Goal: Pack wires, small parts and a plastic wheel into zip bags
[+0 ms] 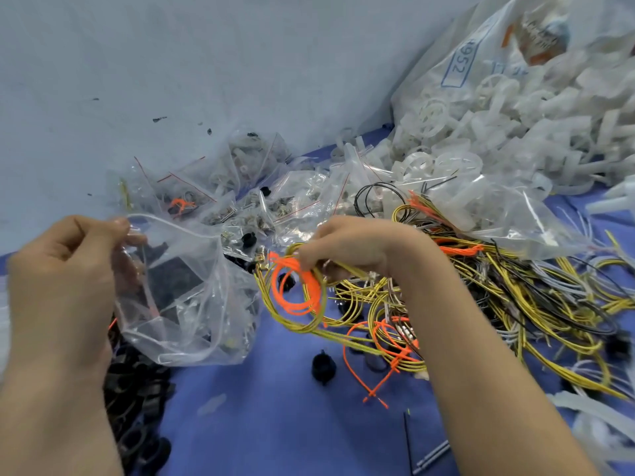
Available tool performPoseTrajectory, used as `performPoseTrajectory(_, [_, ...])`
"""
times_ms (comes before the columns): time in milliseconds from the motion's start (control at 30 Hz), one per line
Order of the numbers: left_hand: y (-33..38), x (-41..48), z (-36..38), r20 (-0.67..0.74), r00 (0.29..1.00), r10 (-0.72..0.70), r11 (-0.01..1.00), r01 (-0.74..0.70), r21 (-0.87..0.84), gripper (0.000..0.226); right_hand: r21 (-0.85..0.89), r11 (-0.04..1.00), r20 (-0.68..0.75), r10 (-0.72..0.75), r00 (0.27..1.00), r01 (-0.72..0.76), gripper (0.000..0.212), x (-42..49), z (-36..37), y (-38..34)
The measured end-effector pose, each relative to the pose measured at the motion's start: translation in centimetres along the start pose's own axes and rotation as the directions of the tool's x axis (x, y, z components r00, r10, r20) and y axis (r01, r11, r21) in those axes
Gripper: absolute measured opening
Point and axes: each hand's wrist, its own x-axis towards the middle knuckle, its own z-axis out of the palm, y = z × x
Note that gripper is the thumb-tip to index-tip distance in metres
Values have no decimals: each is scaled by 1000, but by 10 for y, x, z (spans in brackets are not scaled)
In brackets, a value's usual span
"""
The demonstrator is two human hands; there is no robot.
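My left hand [65, 269] pinches the rim of a clear zip bag [185, 304] and holds it up with its mouth gaping toward the right. A small part shows faintly near the bag's bottom. My right hand [350, 249] grips a coiled bundle of yellow and orange wires [295, 293] just right of the bag's mouth, lifted slightly off the blue table. A tangled heap of yellow, grey and black wires [515, 304] spreads to the right. White plastic wheels [433, 115] are piled at the back right.
Several filled zip bags [240, 187] lie at the back by the pale wall. A large printed plastic sack [481, 63] holds the white parts. Black parts [137, 389] are heaped at the lower left, one black knob [323, 367] sits alone. The blue table [275, 424] shows in front.
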Motion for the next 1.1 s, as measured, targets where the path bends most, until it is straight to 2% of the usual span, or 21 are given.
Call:
performPoseTrajectory(67, [1,-2,2,18,1000,2,1000,-2,-5,24,-98,987,-136,111,984,-125,18,-3,-17,14])
performPoseTrajectory(133, [1,-4,4,22,1000,2,1000,-1,-22,29,-194,945,-288,200,937,-262,10,-6,-24,26])
performPoseTrajectory(167, [0,-4,5,19,1000,3,1000,-2,-28,30,-183,936,-341,226,913,-300,8,-6,-26,31])
performPoseTrajectory(233, [0,-4,8,17,1000,-1,999,1,-32,29,-88,947,-430,244,869,-310,18,-6,-33,36])
performPoseTrajectory(300, [0,-2,9,14,1000,-11,999,11,-34,29,-14,968,-475,215,853,-251,15,-9,-39,35])
performPoseTrajectory(367, [-1,-2,9,23,1000,-16,999,17,-29,28,-21,978,-513,168,842,-208,11,-9,-37,29])
performPoseTrajectory(433, [-2,-3,9,22,1000,-11,1000,12,-22,31,-98,979,-563,94,821,-179,11,-5,-30,20])
performPoseTrajectory(500, [0,-3,9,14,1000,-6,1000,7,-24,33,-150,977,-638,23,769,-154,17,1,-19,8])
performPoseTrajectory(533, [1,-5,9,11,1000,-10,1000,10,-28,33,-196,965,-682,-7,731,-174,21,4,-13,2])
performPoseTrajectory(600, [1,-5,12,3,1000,-14,999,14,-37,29,-342,905,-723,-82,686,-253,16,12,3,-4])
performPoseTrajectory(633, [0,-6,14,-7,1000,-16,999,16,-48,27,-404,870,-698,-95,710,-282,12,15,13,-4])
performPoseTrajectory(700, [-1,-7,18,-43,999,-28,997,25,-75,33,-488,815,-579,-35,814,-312,6,23,33,2])
performPoseTrajectory(767, [2,-13,19,-56,998,-16,997,12,-70,30,-533,774,-447,86,891,-342,26,30,46,10])
performPoseTrajectory(833, [9,-20,18,-33,999,8,998,-10,-58,26,-567,745,-374,149,916,-352,38,32,47,13])
performPoseTrajectory(1000, [21,-26,25,1,999,34,998,-34,-51,27,-617,720,-285,173,943,-318,40,35,43,13])
performPoseTrajectory(1100, [27,-31,34,19,997,70,997,-70,-23,25,-664,698,-248,133,960,-268,38,35,46,14])
